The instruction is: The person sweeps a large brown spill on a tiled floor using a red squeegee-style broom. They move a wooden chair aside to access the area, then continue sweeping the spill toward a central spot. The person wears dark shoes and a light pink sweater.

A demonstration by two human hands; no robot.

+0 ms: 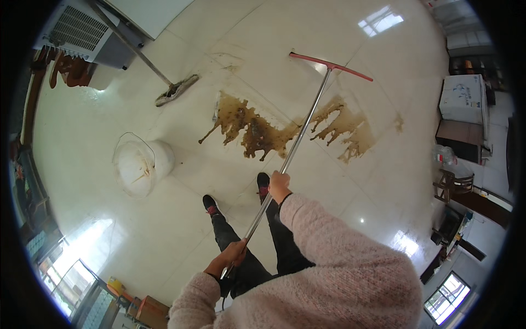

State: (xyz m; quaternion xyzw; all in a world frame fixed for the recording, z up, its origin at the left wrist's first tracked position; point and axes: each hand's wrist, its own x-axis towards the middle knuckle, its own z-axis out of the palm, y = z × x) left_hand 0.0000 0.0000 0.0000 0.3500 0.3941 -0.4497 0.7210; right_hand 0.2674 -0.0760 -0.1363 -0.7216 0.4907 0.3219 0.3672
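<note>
Both my hands grip the long metal handle of a floor squeegee (332, 65) with a red head. My left hand (231, 255) is closed round the handle near its lower end, by my thigh. Further up the handle, my right hand (279, 185) is wrapped round it. The red head lies at the far side of a brown, lumpy liquid spill (252, 129) on the pale tiled floor. The handle crosses over the spill, which has streaks and a thinner brown smear (356, 134) on the right side.
A white bucket (160, 159) with a wire handle stands at left. Beyond it, a mop (176, 91) rests its head on the floor, near a grey vented appliance (79, 30). Along the right stand a white box (463, 98), plastic bottles (444, 155) and a small wooden chair (455, 183).
</note>
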